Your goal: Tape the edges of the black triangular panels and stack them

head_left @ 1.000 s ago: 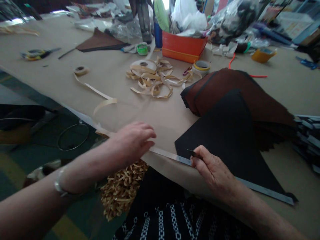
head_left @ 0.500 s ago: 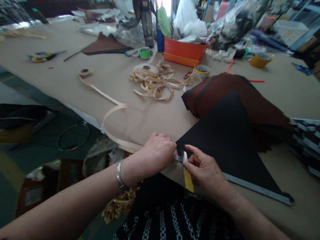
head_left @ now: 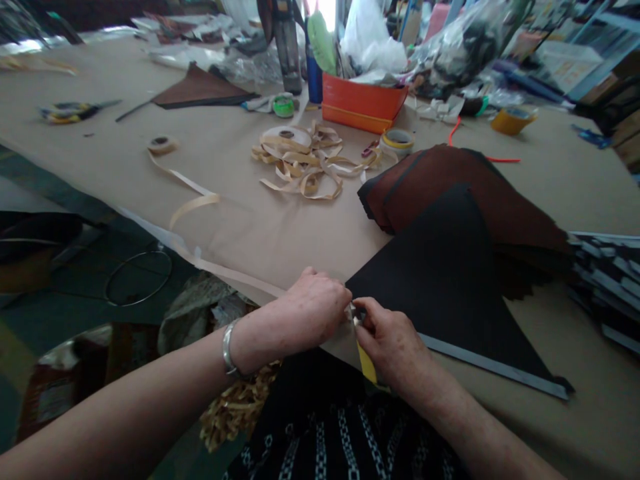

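Our two hands meet at the near edge of the worktop [head_left: 295, 230], almost touching, by the near left corner of the black piece [head_left: 435, 260]. Our left hand [head_left: 317, 307] is curled at the end of the pale tape [head_left: 240, 277], its fingertips hidden, so we cannot tell how firmly it grips. Our right hand [head_left: 393, 340] is closed around a yellow tool [head_left: 367, 363], thumb and forefinger pinched near that same spot; the tool's tip is mostly covered.

The tape trails left along the worktop's edge, towards its small roll [head_left: 161, 145] on the far left. A grey strip [head_left: 500, 367] lies along the black piece's near edge, to the right.

We judge this looks like trimming or parting the tape at the corner. To do it well, we should keep the tape lightly taut and flat, work square to its length, hold our left fingertips clear of the tool, and avoid nicking the black piece.
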Demonstrator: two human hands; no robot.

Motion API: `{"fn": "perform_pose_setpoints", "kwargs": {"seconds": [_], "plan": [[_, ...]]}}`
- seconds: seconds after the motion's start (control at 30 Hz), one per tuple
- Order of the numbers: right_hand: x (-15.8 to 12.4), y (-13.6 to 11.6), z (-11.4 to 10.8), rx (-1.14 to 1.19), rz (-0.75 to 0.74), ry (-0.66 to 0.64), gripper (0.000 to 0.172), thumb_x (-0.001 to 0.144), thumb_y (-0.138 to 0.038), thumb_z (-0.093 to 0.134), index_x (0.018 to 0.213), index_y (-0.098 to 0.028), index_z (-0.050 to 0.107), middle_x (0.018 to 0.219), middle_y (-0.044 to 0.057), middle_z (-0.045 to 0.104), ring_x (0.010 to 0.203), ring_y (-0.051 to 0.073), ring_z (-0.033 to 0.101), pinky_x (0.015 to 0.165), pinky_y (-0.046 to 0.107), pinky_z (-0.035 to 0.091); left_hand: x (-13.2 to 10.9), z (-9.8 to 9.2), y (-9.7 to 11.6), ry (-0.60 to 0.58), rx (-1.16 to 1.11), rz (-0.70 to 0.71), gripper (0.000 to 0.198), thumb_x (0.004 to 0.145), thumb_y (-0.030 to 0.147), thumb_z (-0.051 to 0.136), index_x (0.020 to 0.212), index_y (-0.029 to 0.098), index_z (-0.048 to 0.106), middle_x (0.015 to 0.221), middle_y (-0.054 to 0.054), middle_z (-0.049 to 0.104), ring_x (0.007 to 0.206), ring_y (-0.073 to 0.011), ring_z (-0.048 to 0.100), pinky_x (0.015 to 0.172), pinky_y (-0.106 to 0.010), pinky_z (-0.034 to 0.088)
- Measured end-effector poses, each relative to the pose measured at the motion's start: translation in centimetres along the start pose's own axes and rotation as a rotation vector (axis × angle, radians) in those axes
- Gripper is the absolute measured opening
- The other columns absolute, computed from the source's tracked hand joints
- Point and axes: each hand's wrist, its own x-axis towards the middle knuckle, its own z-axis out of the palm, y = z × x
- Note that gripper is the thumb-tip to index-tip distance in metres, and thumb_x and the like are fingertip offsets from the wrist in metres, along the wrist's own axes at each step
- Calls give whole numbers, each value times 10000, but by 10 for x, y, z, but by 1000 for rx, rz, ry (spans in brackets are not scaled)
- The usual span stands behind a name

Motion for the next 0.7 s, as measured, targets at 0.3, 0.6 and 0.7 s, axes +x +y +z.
{"fn": "perform_pose_setpoints", "kwargs": {"seconds": [0.3,0.6,0.7], "plan": [[-15,16,-26,470,46,5,467,782,-160,588,1247,-160,548,733,-13,636,634,111,551,597,229,409,-18,-10,9,71,-397,-79,234,835,271,536,627,164,538,629,14,548,586,-106,466,553,-241,332],[-98,152,-112,564,240,439,222,877,-422,486,872,-204,528,797,13,652,672,144,611,637,275,470,3,24,37,115,-306,52,242,887,294,457,759,188,633,1261,-83,551,1204,-294,422,1002,-517,368],[-94,178,-126,144,327,440,225,830,-389,499,884,-189,585,800,33,651,707,166,603,662,285,449,13,29,46,84,-240,-33,249,875,292,461,751,198,655,1274,-81,564,1206,-320,431,958,-553,387]]}}
